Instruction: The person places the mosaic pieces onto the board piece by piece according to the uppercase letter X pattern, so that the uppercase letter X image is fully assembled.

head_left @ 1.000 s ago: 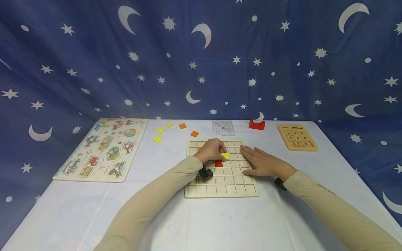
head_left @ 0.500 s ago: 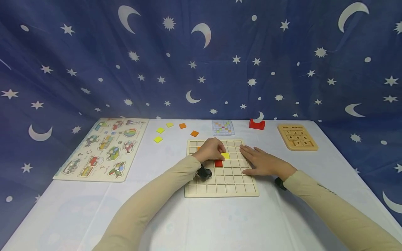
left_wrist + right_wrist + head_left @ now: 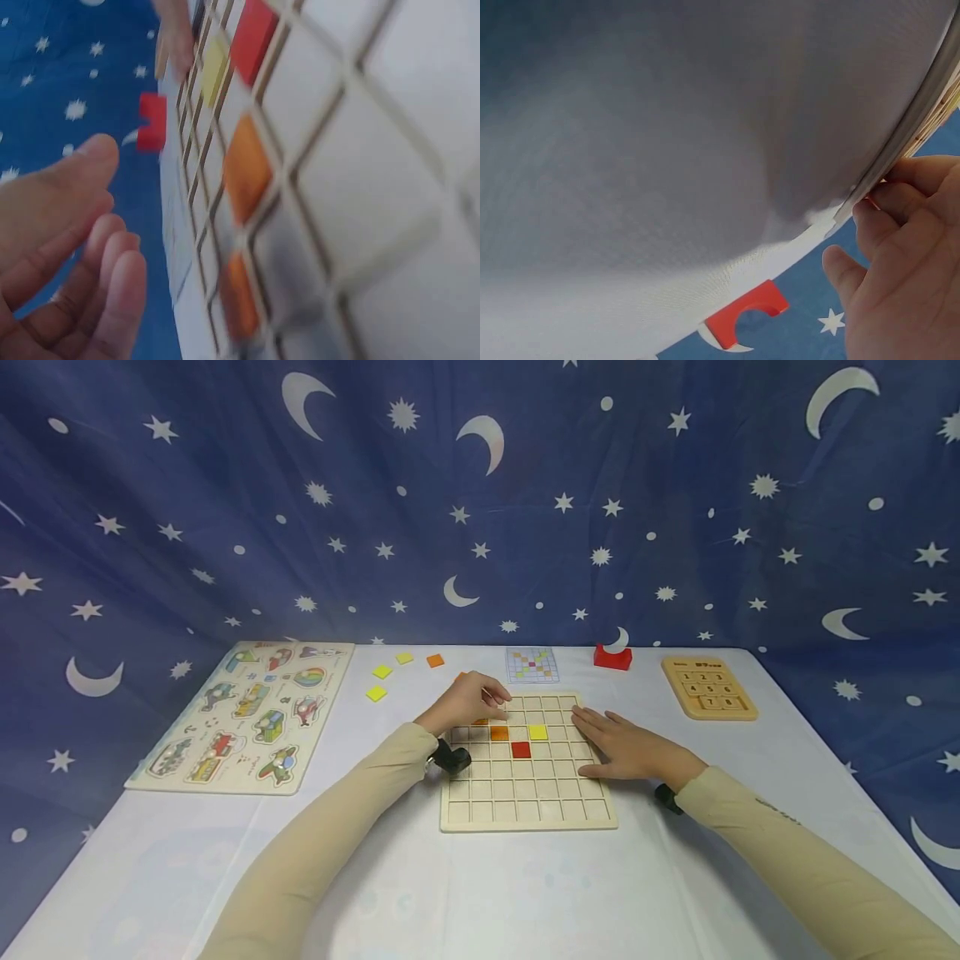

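Note:
A pale wooden grid board (image 3: 525, 789) lies mid-table. In its cells sit a red tile (image 3: 521, 749), a yellow tile (image 3: 537, 732) and an orange tile (image 3: 499, 733); a second orange tile (image 3: 239, 298) is partly covered by my left hand in the head view. My left hand (image 3: 467, 700) hovers over the board's far left corner, fingers loosely bent with nothing between them in the left wrist view. My right hand (image 3: 630, 747) rests with extended fingers on the board's right edge.
Beyond the board lie loose yellow tiles (image 3: 377, 693), an orange tile (image 3: 435, 661), a pattern card (image 3: 532, 666) and a red block (image 3: 612, 658). A picture puzzle board (image 3: 247, 718) is at left, a wooden number puzzle (image 3: 709, 689) at right. A starry curtain (image 3: 480, 510) hangs behind.
My left hand has let go of the yellow tile, which stays in its cell, and has moved left and away from me, uncovering an orange tile. My right hand keeps its place.

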### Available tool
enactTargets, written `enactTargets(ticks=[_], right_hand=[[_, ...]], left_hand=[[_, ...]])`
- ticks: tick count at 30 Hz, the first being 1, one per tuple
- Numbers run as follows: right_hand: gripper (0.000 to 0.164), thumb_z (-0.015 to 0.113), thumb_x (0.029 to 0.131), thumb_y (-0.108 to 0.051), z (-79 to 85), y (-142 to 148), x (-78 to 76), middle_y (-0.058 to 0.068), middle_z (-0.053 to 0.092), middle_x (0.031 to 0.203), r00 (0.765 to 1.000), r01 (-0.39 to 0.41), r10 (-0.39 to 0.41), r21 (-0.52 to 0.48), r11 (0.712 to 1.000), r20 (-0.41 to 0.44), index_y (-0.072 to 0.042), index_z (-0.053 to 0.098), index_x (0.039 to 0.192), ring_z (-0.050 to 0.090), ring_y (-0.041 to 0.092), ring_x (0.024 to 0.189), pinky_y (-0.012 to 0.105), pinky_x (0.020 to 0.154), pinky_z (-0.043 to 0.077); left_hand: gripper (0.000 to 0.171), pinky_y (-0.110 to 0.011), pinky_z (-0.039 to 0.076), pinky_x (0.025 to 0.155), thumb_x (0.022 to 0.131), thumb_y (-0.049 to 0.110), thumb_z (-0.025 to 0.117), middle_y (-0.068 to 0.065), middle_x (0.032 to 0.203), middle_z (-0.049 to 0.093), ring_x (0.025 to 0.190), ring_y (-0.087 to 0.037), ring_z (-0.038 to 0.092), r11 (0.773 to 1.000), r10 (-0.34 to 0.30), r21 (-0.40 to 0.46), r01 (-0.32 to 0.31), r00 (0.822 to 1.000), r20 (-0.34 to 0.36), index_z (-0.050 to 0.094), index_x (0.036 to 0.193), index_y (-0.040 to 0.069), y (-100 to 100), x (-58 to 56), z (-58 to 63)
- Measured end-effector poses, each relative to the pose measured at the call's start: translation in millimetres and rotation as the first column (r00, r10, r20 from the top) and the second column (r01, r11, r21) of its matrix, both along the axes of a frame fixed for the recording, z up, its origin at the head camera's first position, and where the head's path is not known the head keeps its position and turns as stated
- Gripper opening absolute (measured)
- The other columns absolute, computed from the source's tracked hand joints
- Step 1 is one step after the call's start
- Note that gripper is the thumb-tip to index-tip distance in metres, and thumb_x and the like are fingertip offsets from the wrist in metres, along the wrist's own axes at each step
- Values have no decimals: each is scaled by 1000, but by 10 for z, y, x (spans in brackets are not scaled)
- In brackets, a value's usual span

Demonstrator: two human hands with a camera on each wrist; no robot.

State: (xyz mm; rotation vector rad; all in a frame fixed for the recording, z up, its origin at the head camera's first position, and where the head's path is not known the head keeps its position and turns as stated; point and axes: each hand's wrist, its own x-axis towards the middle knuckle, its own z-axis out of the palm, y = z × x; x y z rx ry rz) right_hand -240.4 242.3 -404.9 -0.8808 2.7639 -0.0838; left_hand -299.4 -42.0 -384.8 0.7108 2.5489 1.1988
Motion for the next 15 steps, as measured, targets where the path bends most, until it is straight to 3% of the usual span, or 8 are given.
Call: enactTargets(ticks=[5, 11, 15], right_hand=[[89, 52, 87, -56, 4, -12, 12, 16, 19, 157, 1000, -3, 3, -5, 1000, -7, 1, 22, 148, 18, 31, 145, 53, 116, 18], [89, 53, 86, -57, 7, -10, 16, 16, 19, 157, 1000, -1, 1, 3, 1000, -14, 1, 22, 148, 19, 31, 144, 53, 116, 18], [90, 53, 86, -57, 13, -9, 20, 17, 20, 156, 1000, -8, 8, -6, 1000, -24, 2, 23, 147, 21, 32, 144, 54, 115, 19]], left_hand=[[30, -28, 52, 79, 78, 9, 75, -18, 104, 68, 86, -20, 62, 999, 32, 4, -32, 998, -62, 69, 106, -1, -290, -128, 45], [32, -34, 52, 84, 78, 10, 75, -19, 103, 68, 90, -25, 64, 990, 134, -24, -139, 982, -133, 68, 107, -1, -674, -276, 78], [34, -37, 51, 87, 78, 11, 75, -20, 104, 68, 93, -27, 64, 979, 197, -29, -203, 970, -139, 67, 109, -1, -928, -328, 87]])
